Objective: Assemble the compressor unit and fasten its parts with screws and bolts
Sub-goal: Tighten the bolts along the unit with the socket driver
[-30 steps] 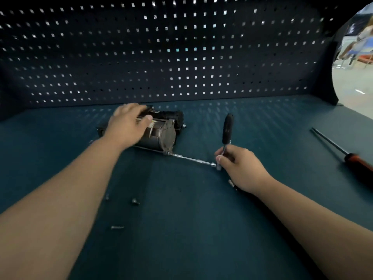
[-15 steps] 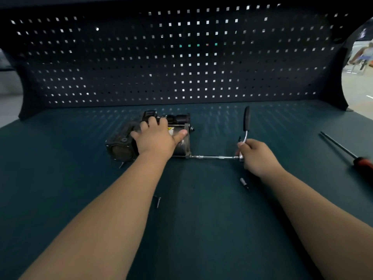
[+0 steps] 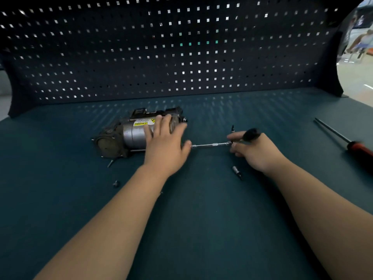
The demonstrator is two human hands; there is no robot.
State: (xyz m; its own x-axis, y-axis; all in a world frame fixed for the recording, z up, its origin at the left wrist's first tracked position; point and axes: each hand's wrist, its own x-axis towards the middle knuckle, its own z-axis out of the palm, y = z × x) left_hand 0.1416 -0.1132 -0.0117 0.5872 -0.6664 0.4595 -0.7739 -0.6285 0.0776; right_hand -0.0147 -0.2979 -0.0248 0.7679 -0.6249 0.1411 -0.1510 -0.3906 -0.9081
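Two loose fasteners lie nearest the front edge of the bench [image 3: 201,223], left of centre: a small screw [image 3: 115,183] and, just beyond it, a bolt [image 3: 110,163] close beside the compressor's near end. A socket bit [image 3: 236,171] rests near the right wrist.

Further in, the right hand [image 3: 257,153] has its fingers curled round the black grip of a ratchet [image 3: 251,134], whose extension bar [image 3: 212,145] runs level to the left, into the compressor's right end. The joint itself is hidden behind the left thumb. The left hand [image 3: 165,142] lies flat, fingers nearly straight, pressing down on the silver barrel of the compressor [image 3: 129,136], which lies on its side toward the back edge.

A red-handled screwdriver [image 3: 343,138] sits at the right edge, untouched. The pegboard [image 3: 181,57] closes the back.

Judging by this, the housing looks largely joined and one end fastener is being driven — how far seated, I cannot tell. The screw and bolt on the bench suggest at least two fastenings are left.
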